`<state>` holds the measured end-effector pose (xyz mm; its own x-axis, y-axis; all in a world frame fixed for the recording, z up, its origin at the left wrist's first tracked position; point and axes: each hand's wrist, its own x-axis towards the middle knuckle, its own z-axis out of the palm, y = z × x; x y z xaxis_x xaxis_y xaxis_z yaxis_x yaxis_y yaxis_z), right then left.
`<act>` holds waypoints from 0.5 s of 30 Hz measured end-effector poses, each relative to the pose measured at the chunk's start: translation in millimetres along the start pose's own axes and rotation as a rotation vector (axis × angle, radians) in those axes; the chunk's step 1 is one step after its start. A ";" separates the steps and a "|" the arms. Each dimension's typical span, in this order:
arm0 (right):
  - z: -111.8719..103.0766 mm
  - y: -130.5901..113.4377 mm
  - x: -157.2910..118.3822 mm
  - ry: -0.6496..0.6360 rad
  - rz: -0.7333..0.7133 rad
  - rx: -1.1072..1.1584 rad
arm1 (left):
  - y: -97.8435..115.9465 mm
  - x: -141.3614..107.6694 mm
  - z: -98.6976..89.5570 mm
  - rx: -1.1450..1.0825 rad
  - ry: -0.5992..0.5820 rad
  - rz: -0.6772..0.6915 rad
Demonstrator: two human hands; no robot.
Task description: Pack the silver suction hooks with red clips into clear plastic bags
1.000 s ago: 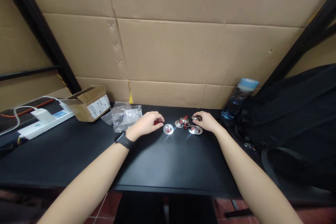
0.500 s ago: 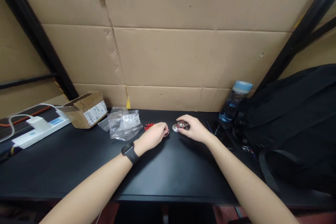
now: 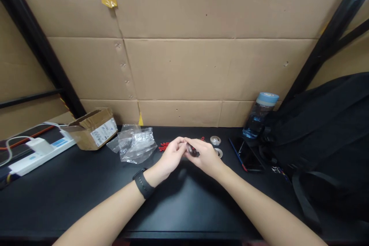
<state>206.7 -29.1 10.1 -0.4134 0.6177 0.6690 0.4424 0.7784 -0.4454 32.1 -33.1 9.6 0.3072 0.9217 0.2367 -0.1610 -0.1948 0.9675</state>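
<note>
My left hand (image 3: pixel 173 157) and my right hand (image 3: pixel 206 157) meet above the middle of the black table, fingertips touching. Between them is a small shiny round metal disc (image 3: pixel 191 150), partly covered by the fingers; it looks like a finger cymbal. Both hands pinch it. Just beyond my right hand lie a silvery disc (image 3: pixel 215 140) and a second disc (image 3: pixel 220 153), the latter partly hidden by the hand. A bit of red cord (image 3: pixel 202 138) shows behind the right fingers. Red cords (image 3: pixel 163 146) lie in a bunch beyond my left hand.
Clear plastic bags (image 3: pixel 137 144) and an opened cardboard box (image 3: pixel 96 130) lie left, beside a white power strip (image 3: pixel 43 153). At right are a phone (image 3: pixel 248 155) with a pen (image 3: pixel 239 157), a water bottle (image 3: pixel 259 115) and a black backpack (image 3: pixel 323 138). Cardboard (image 3: pixel 178 69) walls the back.
My right hand has moved left from the discs to meet my left hand, and the fingers of both now hold a disc together. Discs on the table are uncovered. The view has tilted slightly up.
</note>
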 end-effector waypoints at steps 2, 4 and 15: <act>-3.9 -0.8 1.5 -0.010 0.017 0.014 | -0.7 0.5 -0.4 0.051 0.001 0.021; -9.8 -2.0 2.7 -0.070 0.025 0.022 | -4.7 2.8 -2.4 0.097 0.014 0.034; -13.8 -7.1 3.8 0.014 0.053 0.000 | -20.9 16.1 -10.8 0.141 0.012 0.089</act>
<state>213.0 -33.9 24.0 -0.3778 0.6568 0.6526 0.4638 0.7443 -0.4806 30.3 -10.6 -7.8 0.2864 0.9026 0.3214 -0.0535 -0.3199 0.9459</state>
